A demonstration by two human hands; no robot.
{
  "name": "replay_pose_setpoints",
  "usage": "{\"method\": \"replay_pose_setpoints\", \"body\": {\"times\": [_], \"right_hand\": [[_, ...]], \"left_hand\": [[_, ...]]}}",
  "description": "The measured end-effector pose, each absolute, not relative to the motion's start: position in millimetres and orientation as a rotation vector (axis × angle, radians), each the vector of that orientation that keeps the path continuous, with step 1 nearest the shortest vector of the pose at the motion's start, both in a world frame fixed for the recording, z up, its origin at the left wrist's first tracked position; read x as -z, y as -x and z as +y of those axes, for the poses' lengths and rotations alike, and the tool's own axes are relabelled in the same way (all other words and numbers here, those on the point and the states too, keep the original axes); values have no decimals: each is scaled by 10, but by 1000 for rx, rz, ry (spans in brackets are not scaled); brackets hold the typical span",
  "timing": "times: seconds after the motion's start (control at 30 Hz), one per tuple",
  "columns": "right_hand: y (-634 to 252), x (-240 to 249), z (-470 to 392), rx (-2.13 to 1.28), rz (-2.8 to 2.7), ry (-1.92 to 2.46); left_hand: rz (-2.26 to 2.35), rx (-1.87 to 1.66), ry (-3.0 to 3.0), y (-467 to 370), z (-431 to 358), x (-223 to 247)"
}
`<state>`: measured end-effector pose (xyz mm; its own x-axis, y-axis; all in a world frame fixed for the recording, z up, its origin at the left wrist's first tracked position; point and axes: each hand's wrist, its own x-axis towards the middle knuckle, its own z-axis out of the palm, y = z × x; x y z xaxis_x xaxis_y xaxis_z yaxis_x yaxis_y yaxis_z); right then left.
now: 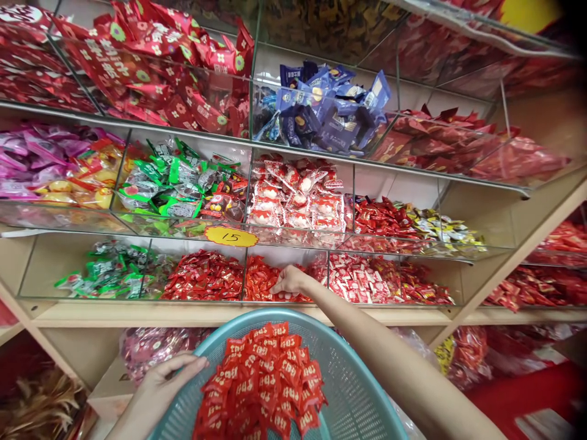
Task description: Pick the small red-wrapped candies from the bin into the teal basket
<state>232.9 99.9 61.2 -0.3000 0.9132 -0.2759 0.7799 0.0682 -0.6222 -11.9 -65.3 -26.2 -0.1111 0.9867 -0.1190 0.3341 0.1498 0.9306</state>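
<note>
A teal plastic basket (358, 373) with mesh sides sits at the bottom centre, holding a heap of red wrapped candies (266, 379). My left hand (172, 379) grips the basket's left rim, thumb over the edge. Above and beyond the basket, my right hand (292, 282) reaches into a bottom-shelf compartment of red wrapped candies (259, 278). Its fingers are curled down at the candies; whether any are pinched in them is hidden. Darker red candies (204, 275) fill the compartment to its left, and pink-and-white candies (360, 278) lie to its right.
Clear dividers and front panels edge the shelves. A yellow tag (230, 236) marked 15 hangs above the bottom shelf. Higher up are green packets (174, 177), red-and-white packets (298, 195) and blue packets (330, 110). A cardboard box (110, 388) and bagged goods stand below.
</note>
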Motion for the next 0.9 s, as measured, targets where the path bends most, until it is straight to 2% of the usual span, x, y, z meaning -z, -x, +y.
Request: {"method": "replay_pose_setpoints", "body": {"times": [0.27, 0.67, 0.9], "right_hand": [[-2310, -574, 1013, -908, -2208, 1754], [-2276, -592, 922, -1099, -2051, 1662], [-2449, -593, 980, -1066, -1892, 1580]], "left_hand": [[1607, -999, -1304, 88, -661, 183], [1593, -1004, -1311, 50, -683, 95], [1578, -992, -1262, 46, -684, 106]]}}
